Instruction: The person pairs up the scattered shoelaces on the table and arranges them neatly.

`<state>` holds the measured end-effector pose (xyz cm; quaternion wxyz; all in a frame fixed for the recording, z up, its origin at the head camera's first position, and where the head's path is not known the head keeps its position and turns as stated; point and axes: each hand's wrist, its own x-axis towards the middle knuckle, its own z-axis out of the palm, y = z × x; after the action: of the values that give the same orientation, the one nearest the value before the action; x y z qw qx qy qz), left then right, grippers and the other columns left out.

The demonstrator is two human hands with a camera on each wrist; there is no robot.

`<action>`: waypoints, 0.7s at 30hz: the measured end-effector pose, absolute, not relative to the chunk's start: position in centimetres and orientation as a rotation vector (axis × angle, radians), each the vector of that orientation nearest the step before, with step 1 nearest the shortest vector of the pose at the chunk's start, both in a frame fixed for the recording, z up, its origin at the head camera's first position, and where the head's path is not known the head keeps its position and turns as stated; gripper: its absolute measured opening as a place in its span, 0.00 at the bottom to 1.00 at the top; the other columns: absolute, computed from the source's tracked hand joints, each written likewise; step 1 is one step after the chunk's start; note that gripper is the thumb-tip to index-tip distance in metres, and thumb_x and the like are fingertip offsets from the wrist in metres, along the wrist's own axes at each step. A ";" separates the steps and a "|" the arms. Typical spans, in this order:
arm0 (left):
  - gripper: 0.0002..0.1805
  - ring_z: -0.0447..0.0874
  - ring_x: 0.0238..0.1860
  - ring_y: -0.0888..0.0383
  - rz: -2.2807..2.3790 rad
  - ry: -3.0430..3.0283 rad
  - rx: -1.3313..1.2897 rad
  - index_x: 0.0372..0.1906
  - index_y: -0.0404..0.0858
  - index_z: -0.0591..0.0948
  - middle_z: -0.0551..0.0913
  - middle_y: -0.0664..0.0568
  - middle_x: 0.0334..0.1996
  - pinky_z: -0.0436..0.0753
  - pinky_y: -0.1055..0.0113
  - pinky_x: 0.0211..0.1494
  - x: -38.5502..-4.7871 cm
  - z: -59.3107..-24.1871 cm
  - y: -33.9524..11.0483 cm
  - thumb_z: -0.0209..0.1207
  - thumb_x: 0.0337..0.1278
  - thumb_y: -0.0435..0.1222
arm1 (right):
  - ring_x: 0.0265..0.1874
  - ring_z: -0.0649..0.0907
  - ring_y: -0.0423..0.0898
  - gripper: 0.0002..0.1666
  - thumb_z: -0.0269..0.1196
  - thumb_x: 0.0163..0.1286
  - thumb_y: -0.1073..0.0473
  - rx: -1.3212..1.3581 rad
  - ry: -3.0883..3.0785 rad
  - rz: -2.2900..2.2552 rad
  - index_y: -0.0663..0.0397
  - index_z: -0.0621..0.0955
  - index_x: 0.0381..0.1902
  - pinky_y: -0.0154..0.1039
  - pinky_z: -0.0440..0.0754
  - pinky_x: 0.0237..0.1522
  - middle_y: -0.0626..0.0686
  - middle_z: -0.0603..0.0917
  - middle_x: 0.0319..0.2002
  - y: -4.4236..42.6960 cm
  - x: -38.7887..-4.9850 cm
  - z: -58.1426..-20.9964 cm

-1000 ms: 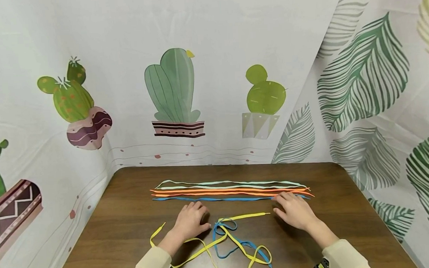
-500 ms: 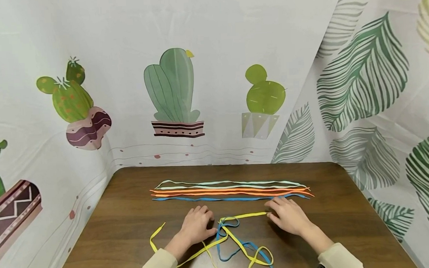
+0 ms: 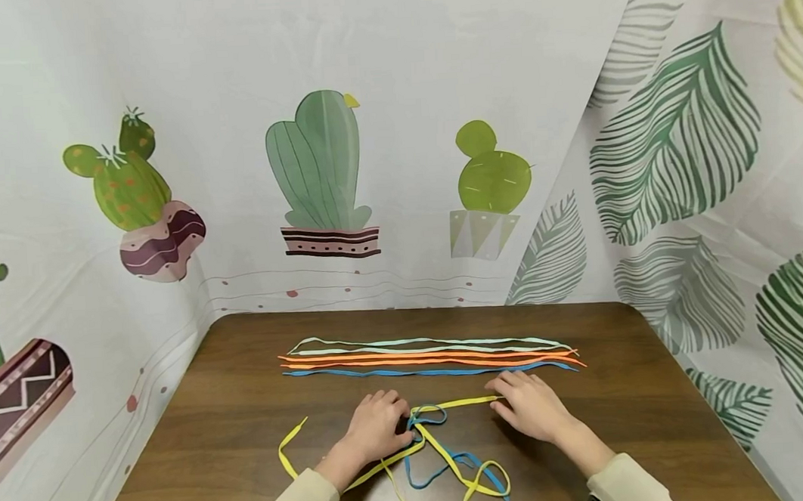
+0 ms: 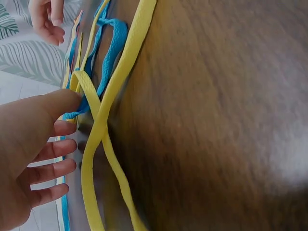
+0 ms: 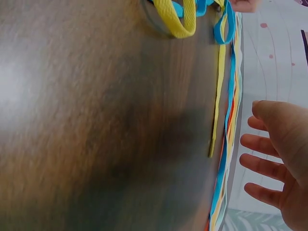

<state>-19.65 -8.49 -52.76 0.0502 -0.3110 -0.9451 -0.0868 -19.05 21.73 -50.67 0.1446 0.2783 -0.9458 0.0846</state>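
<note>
A yellow lace and a blue lace lie loosely tangled on the table's near middle. My left hand is at the tangle's left side, its thumb by the blue and yellow loops; in the left wrist view the fingers of this hand are apart and loosely bent. Near the yellow lace's right tip hovers my right hand, palm down. The right wrist view shows that hand with relaxed, spread fingers, holding nothing, beside the yellow lace's free end.
Behind the tangle, pale green, orange and blue laces lie stretched side by side across the brown wooden table. A white cloth printed with cacti and leaves hangs behind the table.
My left hand has moved right to the crossing of the yellow and blue laces. My right hand has moved left and slightly nearer, away from the straight laces toward the yellow tip.
</note>
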 end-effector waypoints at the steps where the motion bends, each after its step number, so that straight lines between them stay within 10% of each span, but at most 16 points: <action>1: 0.15 0.69 0.31 0.62 -0.258 -2.884 -0.945 0.33 0.48 0.80 0.73 0.61 0.30 0.74 0.59 0.42 -19.6 -52.8 -8.4 0.63 0.46 0.53 | 0.40 0.80 0.48 0.16 0.65 0.58 0.52 0.809 -2.727 0.250 0.49 0.81 0.44 0.48 0.78 0.41 0.47 0.81 0.39 21.6 -19.0 -50.7; 21: 0.06 0.69 0.19 0.70 -0.320 -2.753 -0.971 0.22 0.49 0.77 0.76 0.66 0.18 0.64 0.72 0.27 -19.8 -53.0 -7.5 0.64 0.45 0.39 | 0.39 0.80 0.42 0.16 0.62 0.61 0.50 0.953 -2.782 0.491 0.47 0.80 0.46 0.43 0.78 0.39 0.43 0.81 0.40 17.6 -18.7 -50.5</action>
<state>-19.75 -7.49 -53.02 0.1024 -0.3291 -0.9325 -0.1083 -18.66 17.63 -50.47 0.0801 0.3186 -0.9301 0.1643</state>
